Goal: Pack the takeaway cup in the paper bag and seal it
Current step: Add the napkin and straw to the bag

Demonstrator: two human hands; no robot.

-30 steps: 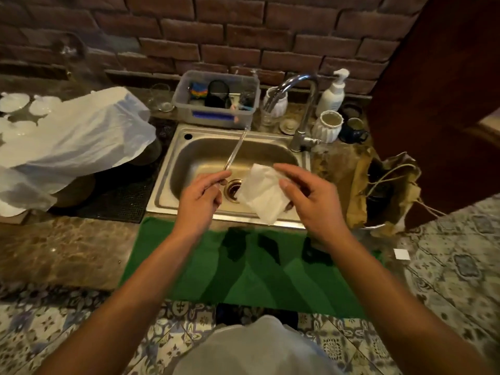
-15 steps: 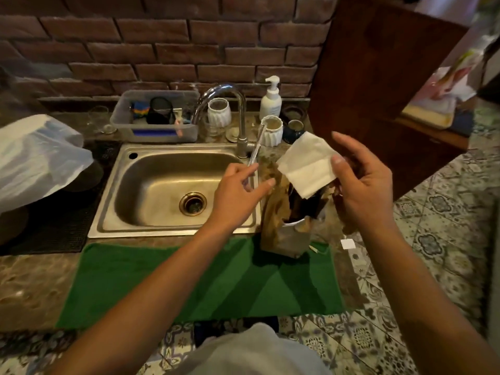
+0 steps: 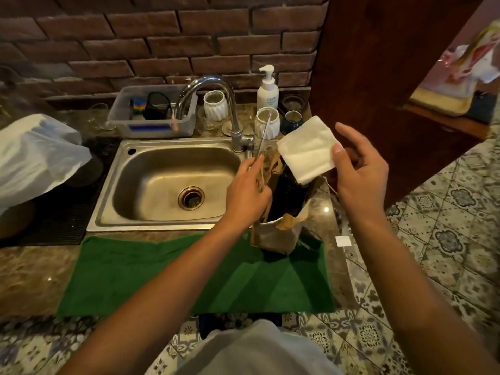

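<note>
The crumpled brown paper bag (image 3: 276,231) stands open on the marble-patterned counter (image 3: 32,272), just right of the stainless steel sink (image 3: 162,185) and touching the far right corner of the green cloth mat (image 3: 189,277). A dark takeaway cup (image 3: 289,196) sits inside it, only its dark upper part showing through the mouth of the bag.

The left hand (image 3: 247,193) hovers at the bag's left edge, over its opening, fingers closed in a pinch around a thin clear straw (image 3: 263,136) that slants up and away toward the tap. The forearm reaches in from the lower left, crossing above the green mat.

The right hand (image 3: 357,169) is raised above and to the right of the bag, palm turned inward, with the thumb pressing a folded white paper napkin (image 3: 308,150) against the fingers; the remaining fingers spread loosely. The napkin hangs over the bag's mouth, its lower corner just above the cup. The right forearm comes in from the lower right, over the patterned tile floor (image 3: 433,255).
</note>
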